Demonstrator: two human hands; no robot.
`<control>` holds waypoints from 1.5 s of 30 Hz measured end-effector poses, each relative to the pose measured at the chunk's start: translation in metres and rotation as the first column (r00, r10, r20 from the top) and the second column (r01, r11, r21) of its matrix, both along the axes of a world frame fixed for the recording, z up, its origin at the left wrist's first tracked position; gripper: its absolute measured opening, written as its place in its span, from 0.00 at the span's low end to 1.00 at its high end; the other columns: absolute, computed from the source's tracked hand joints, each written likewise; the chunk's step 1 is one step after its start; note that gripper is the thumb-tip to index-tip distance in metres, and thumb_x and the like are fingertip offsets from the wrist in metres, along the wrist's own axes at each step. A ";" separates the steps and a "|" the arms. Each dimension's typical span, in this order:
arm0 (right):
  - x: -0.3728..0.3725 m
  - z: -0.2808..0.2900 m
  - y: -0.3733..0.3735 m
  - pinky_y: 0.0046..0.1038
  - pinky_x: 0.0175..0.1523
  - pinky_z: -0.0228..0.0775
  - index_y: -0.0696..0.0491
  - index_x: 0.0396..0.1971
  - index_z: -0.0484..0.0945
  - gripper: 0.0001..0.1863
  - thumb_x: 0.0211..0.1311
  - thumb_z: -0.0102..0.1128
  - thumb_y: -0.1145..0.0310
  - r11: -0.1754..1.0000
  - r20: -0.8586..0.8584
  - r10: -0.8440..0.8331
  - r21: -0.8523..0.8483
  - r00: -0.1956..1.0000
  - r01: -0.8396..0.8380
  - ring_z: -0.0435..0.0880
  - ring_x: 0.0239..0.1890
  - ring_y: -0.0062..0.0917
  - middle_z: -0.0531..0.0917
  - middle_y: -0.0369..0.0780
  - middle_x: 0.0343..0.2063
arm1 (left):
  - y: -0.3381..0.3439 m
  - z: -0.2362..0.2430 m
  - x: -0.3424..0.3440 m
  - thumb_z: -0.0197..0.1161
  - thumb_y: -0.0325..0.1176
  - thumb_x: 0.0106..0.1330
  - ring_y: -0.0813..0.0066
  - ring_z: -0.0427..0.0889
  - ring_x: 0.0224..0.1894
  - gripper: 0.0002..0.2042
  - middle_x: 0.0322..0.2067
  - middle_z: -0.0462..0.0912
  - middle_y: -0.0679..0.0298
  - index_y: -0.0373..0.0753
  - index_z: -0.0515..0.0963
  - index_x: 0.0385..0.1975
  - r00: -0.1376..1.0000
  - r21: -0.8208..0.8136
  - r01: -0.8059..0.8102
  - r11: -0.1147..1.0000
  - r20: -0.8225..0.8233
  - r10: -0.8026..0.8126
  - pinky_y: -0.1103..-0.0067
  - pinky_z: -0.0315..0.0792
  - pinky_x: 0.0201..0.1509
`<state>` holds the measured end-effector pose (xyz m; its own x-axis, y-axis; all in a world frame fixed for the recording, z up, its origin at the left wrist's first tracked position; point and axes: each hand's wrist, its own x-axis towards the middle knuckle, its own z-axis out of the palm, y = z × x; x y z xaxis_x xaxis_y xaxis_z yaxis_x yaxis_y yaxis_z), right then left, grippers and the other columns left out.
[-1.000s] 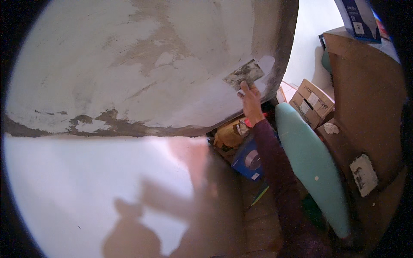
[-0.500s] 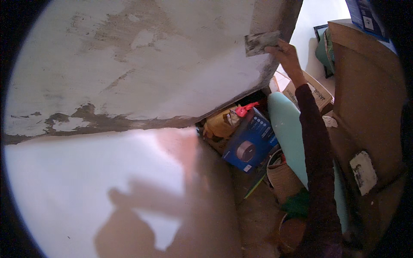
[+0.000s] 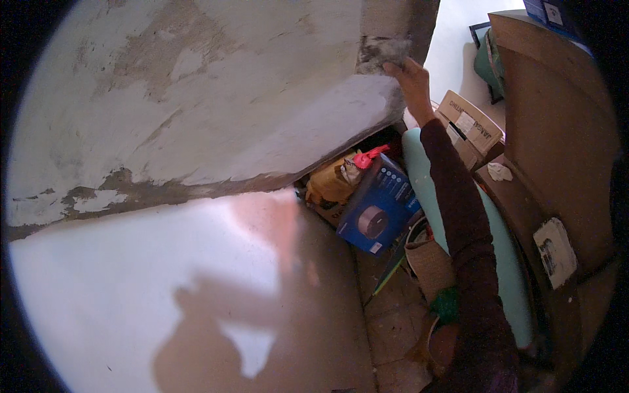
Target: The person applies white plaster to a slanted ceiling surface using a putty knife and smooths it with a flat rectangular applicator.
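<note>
The right grip pinched a scraper. At upper left, the wall showed brown patches, seemingly uncoated; at upper middle, pale coating looked done; just right, the scraper lay over a brownish, apparently unfinished strip.

The plaster looks matt, rough; the scraper blade, smeared.

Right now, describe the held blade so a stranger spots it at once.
Find the big patchy plastered surface filling the upper left. Near its right edge, a right hand holds a flat rectangular blade. Unlike the whitish rectangular plate at far right, it is grey-mottled and in hand.
</note>
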<state>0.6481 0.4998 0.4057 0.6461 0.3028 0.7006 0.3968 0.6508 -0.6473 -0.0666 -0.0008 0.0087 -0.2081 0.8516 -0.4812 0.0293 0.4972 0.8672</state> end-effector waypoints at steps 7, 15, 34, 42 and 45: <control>-0.165 -0.105 -0.073 0.27 0.43 0.72 0.58 0.47 0.77 0.15 0.65 0.57 0.64 0.948 -0.325 0.268 -0.077 0.907 -0.308 0.78 0.38 0.20 0.82 0.36 0.39 | 0.080 0.039 0.052 0.61 0.38 0.65 0.72 0.76 0.43 0.23 0.44 0.78 0.61 0.39 0.71 0.59 0.881 0.226 0.069 0.972 -0.470 0.047 0.77 0.72 0.41; -0.371 -0.175 -0.238 0.24 0.48 0.73 0.53 0.52 0.75 0.21 0.60 0.67 0.66 0.249 -0.814 0.557 0.355 -0.167 -0.901 0.80 0.45 0.21 0.82 0.34 0.45 | 0.236 0.238 0.245 0.71 0.22 0.56 0.65 0.79 0.47 0.32 0.49 0.77 0.55 0.32 0.64 0.60 0.975 0.765 -0.117 0.633 -0.033 0.219 0.73 0.74 0.51; -0.338 -0.178 -0.263 0.46 0.69 0.54 0.53 0.65 0.60 0.49 0.44 0.77 0.53 0.715 -0.054 0.514 -0.523 0.856 -0.463 0.58 0.69 0.50 0.59 0.56 0.65 | 0.252 0.290 0.259 0.70 0.21 0.54 0.70 0.79 0.49 0.24 0.47 0.80 0.57 0.31 0.73 0.53 0.957 0.732 0.242 0.636 -0.290 -0.031 0.75 0.70 0.57; -0.323 -0.159 -0.259 0.40 0.61 0.64 0.54 0.69 0.55 0.49 0.51 0.72 0.56 0.763 0.011 0.498 -0.481 0.867 -0.432 0.65 0.65 0.42 0.63 0.50 0.64 | 0.248 0.303 0.267 0.72 0.27 0.55 0.71 0.79 0.46 0.23 0.45 0.81 0.59 0.32 0.74 0.51 0.939 0.706 0.327 0.628 -0.319 -0.131 0.76 0.71 0.54; -0.309 -0.149 -0.230 0.30 0.53 0.67 0.56 0.71 0.54 0.46 0.55 0.68 0.60 0.741 -0.216 0.568 -0.285 0.794 -0.607 0.69 0.59 0.32 0.66 0.46 0.62 | 0.244 0.310 0.270 0.73 0.30 0.55 0.72 0.79 0.44 0.22 0.44 0.81 0.60 0.33 0.74 0.49 0.964 0.720 0.258 0.644 -0.236 -0.122 0.77 0.71 0.52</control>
<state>0.3390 0.2703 0.2565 0.3280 0.8421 0.4281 -0.0789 0.4760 -0.8759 0.2032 0.2436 0.3189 -0.0120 0.9373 0.3483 0.2117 -0.3380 0.9170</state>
